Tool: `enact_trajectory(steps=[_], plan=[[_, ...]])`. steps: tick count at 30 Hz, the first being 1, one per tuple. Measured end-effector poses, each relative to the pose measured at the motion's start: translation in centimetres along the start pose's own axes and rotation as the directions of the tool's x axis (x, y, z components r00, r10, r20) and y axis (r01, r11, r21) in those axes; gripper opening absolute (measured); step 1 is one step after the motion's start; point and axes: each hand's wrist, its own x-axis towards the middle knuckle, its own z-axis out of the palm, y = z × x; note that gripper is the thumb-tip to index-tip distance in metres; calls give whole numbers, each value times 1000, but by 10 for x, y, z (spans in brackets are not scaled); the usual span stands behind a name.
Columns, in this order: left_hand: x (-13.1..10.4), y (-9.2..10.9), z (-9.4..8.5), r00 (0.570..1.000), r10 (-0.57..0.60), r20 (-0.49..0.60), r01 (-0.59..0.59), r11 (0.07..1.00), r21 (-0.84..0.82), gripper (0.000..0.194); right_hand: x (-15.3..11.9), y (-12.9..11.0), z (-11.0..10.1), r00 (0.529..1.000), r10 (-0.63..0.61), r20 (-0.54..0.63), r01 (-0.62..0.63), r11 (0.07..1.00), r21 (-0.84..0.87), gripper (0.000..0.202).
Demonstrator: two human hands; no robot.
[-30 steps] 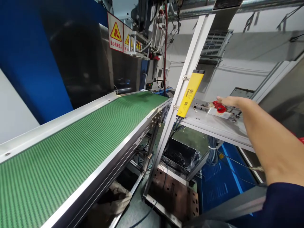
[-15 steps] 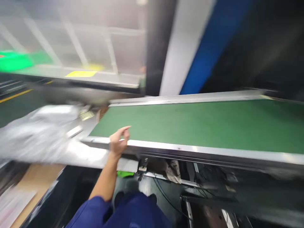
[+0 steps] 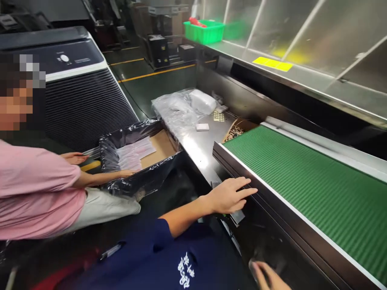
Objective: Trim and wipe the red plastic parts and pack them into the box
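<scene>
My left hand (image 3: 232, 195) reaches out over the side rail (image 3: 272, 197) of a green ribbed conveyor belt (image 3: 305, 173). Its fingers are stretched and apart, with nothing held; whether the fingertips touch the rail I cannot tell. Low in the picture, my right hand (image 3: 270, 278) shows only in part, beside the dark side of the conveyor. Its fingers are curled, and a greyish edge shows at the fingertips, too blurred to name. The belt's near end adjoins a metal table (image 3: 198, 149).
On the metal table lie clear plastic bags (image 3: 181, 106) and a small white box (image 3: 202, 127). To the left, a person in a pink shirt (image 3: 36, 181) reaches to a black-lined carton (image 3: 161, 147) holding pale packets (image 3: 136, 153). A green bin (image 3: 204, 32) stands behind.
My view has swung left, bringing the person, the carton and the green bin into sight. My left hand's curled fingers have spread. My right hand has come into view at the bottom.
</scene>
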Motion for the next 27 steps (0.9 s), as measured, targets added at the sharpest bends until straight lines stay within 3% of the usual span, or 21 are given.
enact_trajectory(steps=[3, 5, 6, 8, 11, 13, 15, 20, 27], plan=[[-17, -9, -1, 1000, 1, 26, 1, 995, -100, 35, 2, -15, 67, 988, -27, 154, 0, 984, 176, 36], [-28, -18, 5, 990, -30, 138, 47, 991, -122, 31, 6, -30, 107, 992, -5, 128, -28, 967, 252, 30], [-34, -26, 9, 970, -94, 223, 119, 988, -102, 28, 8, -37, 121, 996, 9, 92, -34, 962, 271, 29], [-42, -48, 19, 884, -294, 364, 314, 950, 6, 26, 14, -47, 137, 999, 42, 6, -42, 958, 283, 33], [-47, -92, 36, 713, -595, 370, 552, 803, 226, 37, 29, -47, 137, 980, 97, -175, -50, 966, 254, 46], [-45, -117, 47, 630, -703, 329, 621, 711, 331, 54, 42, -42, 132, 946, 70, -317, -11, 983, 185, 53], [-41, -132, 58, 570, -760, 311, 644, 649, 405, 72, 57, -36, 131, 923, -14, -384, 54, 994, 93, 60], [-31, -138, 74, 503, -806, 312, 626, 589, 512, 94, 81, -33, 144, 932, -105, -346, 91, 994, -57, 60], [-24, -136, 68, 466, -829, 310, 568, 549, 613, 91, 79, -40, 138, 976, -78, -205, 42, 984, -174, 67]])
